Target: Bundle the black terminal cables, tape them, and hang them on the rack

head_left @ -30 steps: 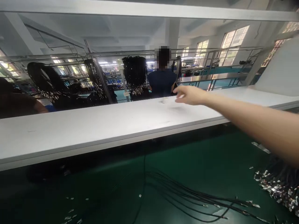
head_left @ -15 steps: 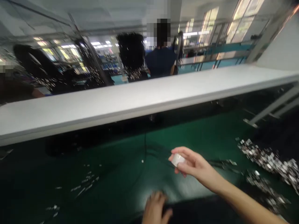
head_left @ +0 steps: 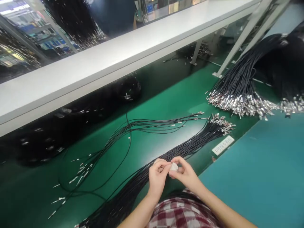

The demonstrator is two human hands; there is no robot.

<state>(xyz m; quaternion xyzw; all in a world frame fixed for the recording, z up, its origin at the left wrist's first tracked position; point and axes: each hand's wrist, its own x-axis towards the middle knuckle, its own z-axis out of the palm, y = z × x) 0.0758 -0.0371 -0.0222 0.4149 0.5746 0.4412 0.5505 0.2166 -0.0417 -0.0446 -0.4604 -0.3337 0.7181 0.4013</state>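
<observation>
Your left hand (head_left: 157,177) and right hand (head_left: 186,174) pinch the small white roll (head_left: 174,166) between their fingertips, just above the cable bundle (head_left: 152,177) running diagonally from the belt's (head_left: 166,101) near edge toward its far right.

Both forearms are bare from the wrist to the bottom edge of the frame, with no sleeves, gloves, watch or bands on them. The left hand (head_left: 157,178) and the right hand (head_left: 186,175) are bare too, the fingers slim and without rings, the nails short and plain. Between the forearms, low in the view, shows a piece of checked garment (head_left: 177,212) in red and white with darker crossing lines, its cloth lying in soft folds.
</observation>
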